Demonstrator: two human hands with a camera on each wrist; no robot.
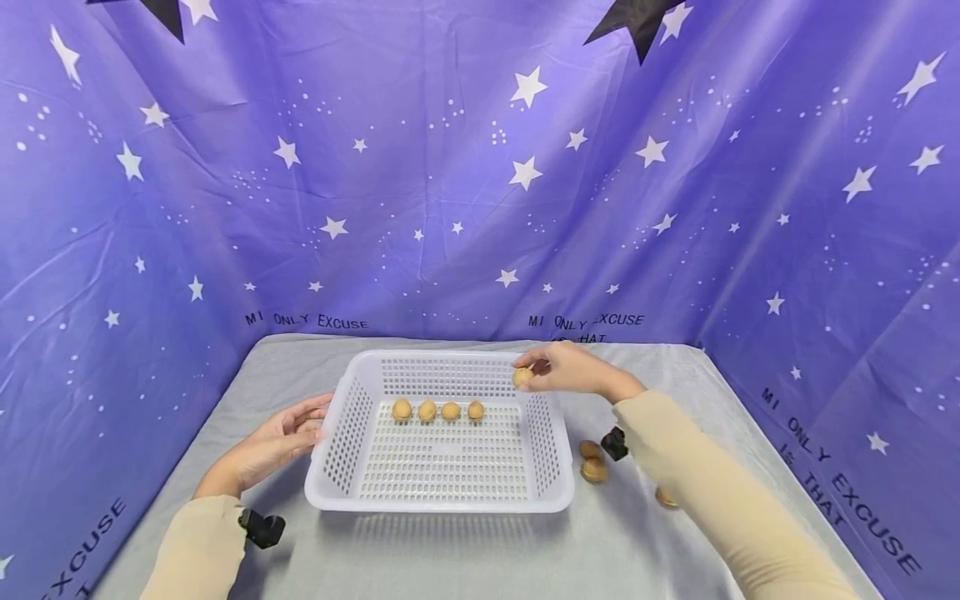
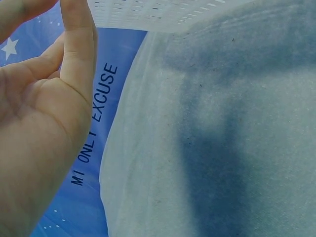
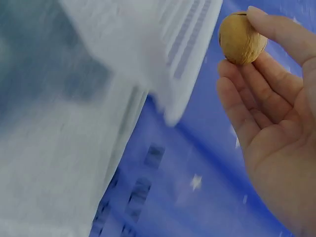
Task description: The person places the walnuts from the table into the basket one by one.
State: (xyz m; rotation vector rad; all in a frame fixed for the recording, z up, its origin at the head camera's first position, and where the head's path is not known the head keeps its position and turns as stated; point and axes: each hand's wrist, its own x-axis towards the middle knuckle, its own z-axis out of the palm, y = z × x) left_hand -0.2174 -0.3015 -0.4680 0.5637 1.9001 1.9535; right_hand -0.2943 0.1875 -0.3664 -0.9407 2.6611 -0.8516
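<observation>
From the head view, a white basket (image 1: 442, 492) sits on the grey tabletop (image 1: 480, 550) with 4 walnuts (image 1: 438, 410) in a row inside. The right hand (image 1: 570, 369) pinches a walnut (image 1: 522, 377) over the basket's far right corner. The left hand (image 1: 281, 437), fingers relaxed and holding nothing, rests at the basket's left wall. 3 loose walnuts (image 1: 592, 471) lie on the tabletop beside the basket, partly behind the right sleeve (image 1: 712, 492). A starry purple cloth (image 1: 480, 167) surrounds everything.

The left wrist view shows the open palm (image 2: 44, 113) near the basket rim (image 2: 148, 15).

The right wrist view shows fingertips (image 3: 276, 24) gripping the walnut (image 3: 241, 38) beside the blurred basket (image 3: 168, 54).
</observation>
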